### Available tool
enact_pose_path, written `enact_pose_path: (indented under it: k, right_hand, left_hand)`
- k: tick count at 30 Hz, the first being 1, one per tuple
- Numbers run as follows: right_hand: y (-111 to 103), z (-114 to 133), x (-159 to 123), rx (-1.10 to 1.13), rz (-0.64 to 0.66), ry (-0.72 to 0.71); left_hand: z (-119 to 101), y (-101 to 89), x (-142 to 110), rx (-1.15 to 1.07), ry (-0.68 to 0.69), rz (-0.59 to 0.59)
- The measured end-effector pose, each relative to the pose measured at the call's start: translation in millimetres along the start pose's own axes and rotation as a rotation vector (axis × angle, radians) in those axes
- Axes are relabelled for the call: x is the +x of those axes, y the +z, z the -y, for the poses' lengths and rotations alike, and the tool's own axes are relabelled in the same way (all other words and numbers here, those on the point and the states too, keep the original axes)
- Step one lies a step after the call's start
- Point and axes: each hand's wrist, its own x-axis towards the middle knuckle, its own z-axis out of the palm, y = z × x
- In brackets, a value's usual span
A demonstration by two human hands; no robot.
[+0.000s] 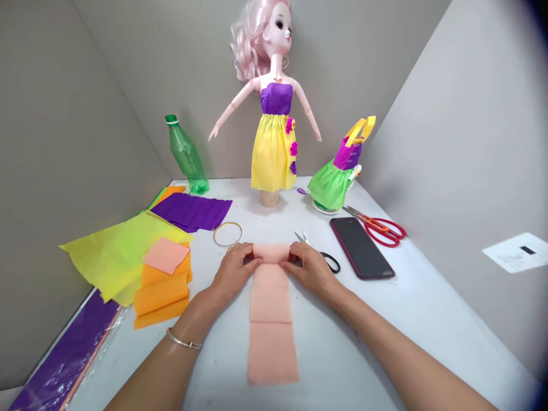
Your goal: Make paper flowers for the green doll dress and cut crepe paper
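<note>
A long strip of peach crepe paper (pixel 271 319) lies on the white table (pixel 428 319), running away from me. Its far end is folded over. My left hand (pixel 234 268) pinches the left side of that fold, fingers closed on the paper. My right hand (pixel 310 268) pinches the right side of the same fold. Black-handled scissors (pixel 329 261) lie just beyond my right hand, partly hidden by it.
A doll (pixel 274 114) in a purple and yellow paper dress stands at the back, next to a green bottle (pixel 186 154) and a small green and purple dress (pixel 336 178). A phone (pixel 362 248), red scissors (pixel 383 227), a ring (pixel 227 234) and stacked coloured paper (pixel 162 285) surround my hands.
</note>
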Motion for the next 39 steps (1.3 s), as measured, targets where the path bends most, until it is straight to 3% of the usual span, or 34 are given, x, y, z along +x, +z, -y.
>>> enact_pose_path:
  k: [6,19,39]
  right_hand:
    - [-1,-2,2,0.036,0.003,0.029]
    - [-4,-3,-3,0.091,0.044,-0.045]
    - [-7,-9,-13,-0.093,0.057,-0.233]
  left_hand:
    - [-2,-2.1,-1,-0.006,0.025,0.009]
    - [1,-3.9,-2,0.007,0.089,0.007]
    - [4,-6.5,-3,-0.004,0.086,0.064]
